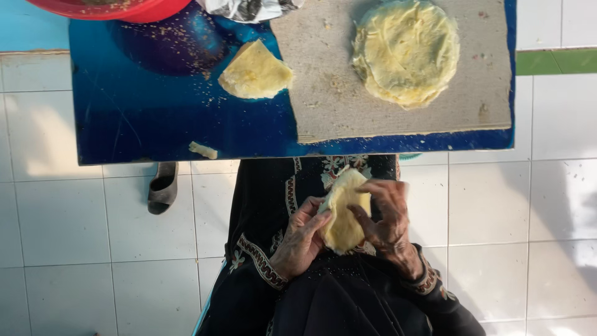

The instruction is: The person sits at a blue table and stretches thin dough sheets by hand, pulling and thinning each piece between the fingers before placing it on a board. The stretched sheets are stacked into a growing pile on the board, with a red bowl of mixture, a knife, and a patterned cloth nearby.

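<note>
Dough piece (343, 214), pale yellow and folded to a wedge, sits in my lap area below the blue tabletop (143, 118); I hold it with both hands. My left hand (301, 239) cups it from beneath in a narrow grip, and my right hand (387, 219) presses thumb and fingertips on its upper face. Even, light pinching along the edge would, I judge, keep it from tearing. On the tabletop lie a second folded piece (255, 74), a round stack of flat dough (405, 51) on a grey board (323, 99), a red bowl (124, 7) and crumpled silver foil (249, 9); no labels show.
</note>
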